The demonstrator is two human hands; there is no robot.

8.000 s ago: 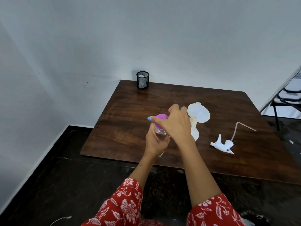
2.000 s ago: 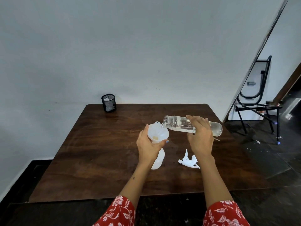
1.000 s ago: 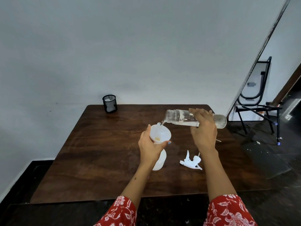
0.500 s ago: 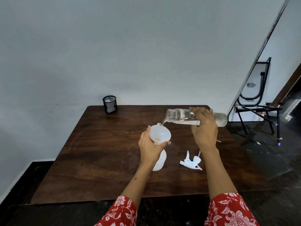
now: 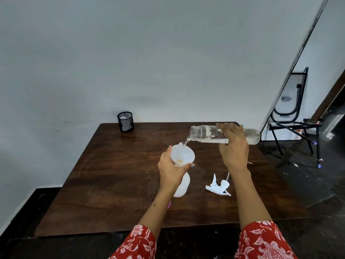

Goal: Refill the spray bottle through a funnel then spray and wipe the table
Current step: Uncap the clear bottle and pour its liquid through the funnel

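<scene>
Both hands are closed on things: the right hand (image 5: 234, 146) wraps a clear plastic water bottle (image 5: 207, 135) lying almost level over the dark wooden surface (image 5: 115, 176), mouth toward the left hand (image 5: 170, 170), which grips a white plastic funnel (image 5: 183, 156) seated in the translucent white spray bottle (image 5: 182, 186); the thin stream lands at the funnel's far rim.

You wear red sleeves (image 5: 136, 242) printed with white flowers and leaves, ending above the elbows. Your forearms are bare, and one nail (image 5: 192, 165) on your left hand is painted light blue.
</scene>
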